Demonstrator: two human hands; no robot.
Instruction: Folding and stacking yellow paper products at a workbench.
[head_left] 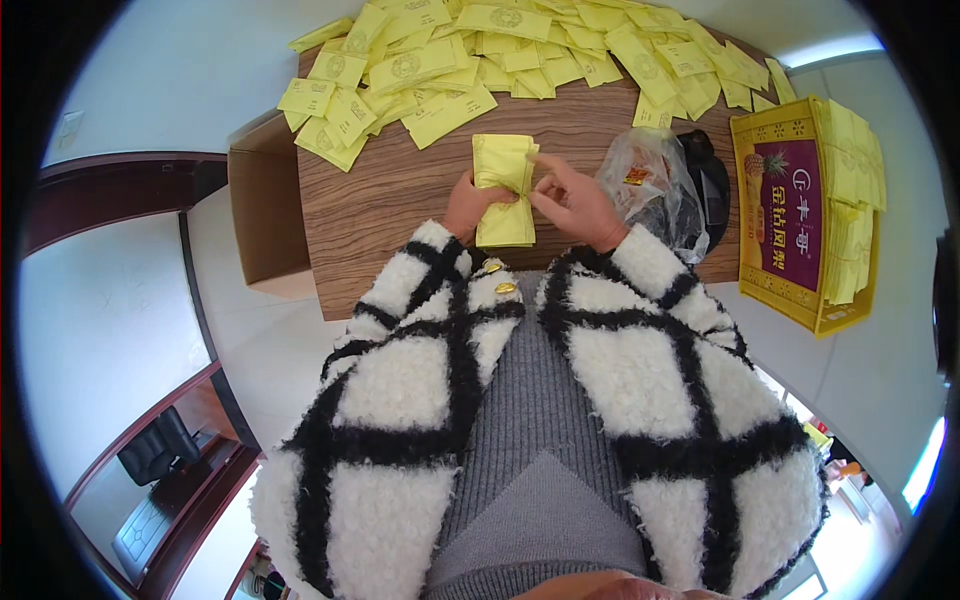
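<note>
Left hand (468, 203) clasped a stack of flat yellow paper sachets (505, 190) above the brown wooden table (400, 200); right hand (575, 205) pinched its top edge; a loosened grip risked the stack fanning apart.

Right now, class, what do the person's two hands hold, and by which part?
Both hold one stack of yellow packets. The left hand clasps its left edge near the middle; the right hand pinches the upper right edge with its fingertips.

Head fisheye, looking steeply down, close over wooden table (400, 200); rim probably distorted.
</note>
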